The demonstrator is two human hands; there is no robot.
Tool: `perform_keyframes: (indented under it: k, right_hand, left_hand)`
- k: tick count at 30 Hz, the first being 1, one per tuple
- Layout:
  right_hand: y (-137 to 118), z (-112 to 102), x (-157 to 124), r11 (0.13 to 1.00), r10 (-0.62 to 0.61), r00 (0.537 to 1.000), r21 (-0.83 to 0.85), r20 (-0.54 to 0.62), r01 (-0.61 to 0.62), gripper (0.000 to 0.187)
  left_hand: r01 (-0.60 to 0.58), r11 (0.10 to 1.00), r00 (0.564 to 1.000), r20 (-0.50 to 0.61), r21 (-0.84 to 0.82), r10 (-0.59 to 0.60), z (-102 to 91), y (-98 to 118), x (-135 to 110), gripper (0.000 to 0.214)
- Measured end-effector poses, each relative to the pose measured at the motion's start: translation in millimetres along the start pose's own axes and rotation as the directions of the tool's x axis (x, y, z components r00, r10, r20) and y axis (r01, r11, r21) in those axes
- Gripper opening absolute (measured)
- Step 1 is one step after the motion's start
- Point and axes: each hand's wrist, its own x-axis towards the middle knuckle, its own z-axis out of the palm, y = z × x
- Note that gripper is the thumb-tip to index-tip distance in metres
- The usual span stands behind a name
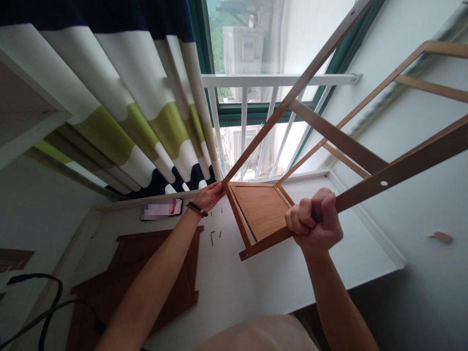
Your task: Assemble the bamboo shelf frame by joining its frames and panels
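Note:
A light wooden frame [340,139] of long slats with a wood panel [261,207] at its low end rests on a white surface [256,278] and leans up toward me. My right hand [316,222] is closed in a fist round the nearest slat. My left hand [209,196], a dark band on its wrist, grips the frame's far corner where two slats meet.
Dark brown wooden panels [146,273] lie at the left of the surface. An Allen key [212,238] and loose screws [221,211] lie near my left forearm, a phone [161,208] behind. Striped curtain [146,112] and barred window [256,126] stand beyond. A black cable [47,302] trails at bottom left.

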Motion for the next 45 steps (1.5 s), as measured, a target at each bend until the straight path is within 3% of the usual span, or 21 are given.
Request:
perform_keyframes:
  k: [12,23,28,32,34,36,39,40,42,45]
  right_hand:
    - [-0.7,4.2,-0.3,1.0,0.001,1.0,0.026,0.007,-0.001,0.03]
    - [-4.3,2.8,-1.8,0.999,0.0,1.0,-0.041,-0.031,-0.001,0.031]
    - [-4.3,2.1,-2.4,0.999,0.002,0.999,-0.05,-0.045,-0.005,0.031]
    - [-4.1,1.0,-3.3,0.998,-0.002,0.998,-0.056,-0.066,-0.002,0.032]
    - [-4.2,0.7,-3.7,0.999,-0.001,0.999,-0.034,-0.053,-0.001,0.032]
    - [-4.5,0.5,-3.8,1.0,-0.003,0.999,-0.008,-0.035,0.002,0.031]
    - [-4.7,0.6,-3.5,1.0,-0.007,1.0,0.011,-0.022,0.007,0.03]
    - [-4.7,0.7,-3.3,1.0,-0.007,1.0,0.011,-0.019,0.007,0.03]
    - [-4.9,1.0,-2.8,1.0,-0.006,1.0,0.002,-0.021,0.006,0.03]
    - [-5.3,1.7,-2.6,1.0,0.002,0.999,-0.025,-0.04,-0.003,0.032]
  left_hand:
    - [-0.013,0.999,0.999,-0.041,0.044,0.015,3.4,7.0,-0.6,0.012]
    - [0.04,0.992,0.999,0.01,-0.119,-0.039,-2.3,-1.8,-3.5,0.011]
    - [0.032,0.999,0.999,-0.023,0.006,-0.032,-2.9,0.5,-8.9,0.014]
    - [-0.039,0.953,0.965,-0.237,0.302,0.115,-21.2,-21.0,-17.2,0.018]
    - [0.016,0.796,0.941,-0.277,0.605,0.192,-36.4,-36.5,-23.6,0.016]
    - [0.071,0.499,0.939,-0.227,0.863,0.259,-52.0,-50.0,-30.7,0.012]
    - [0.042,0.028,0.982,-0.046,0.999,0.185,-69.4,-63.2,-41.2,0.012]
    - [0.032,-0.09,0.991,-0.02,0.995,0.13,-72.8,-66.3,-44.3,0.013]
    - [0.039,-0.234,0.999,-0.032,0.971,0.035,-76.2,-72.1,-50.1,0.015]
    - [0.072,-0.293,0.995,-0.087,0.953,-0.04,-75.0,-81.7,-57.3,0.017]
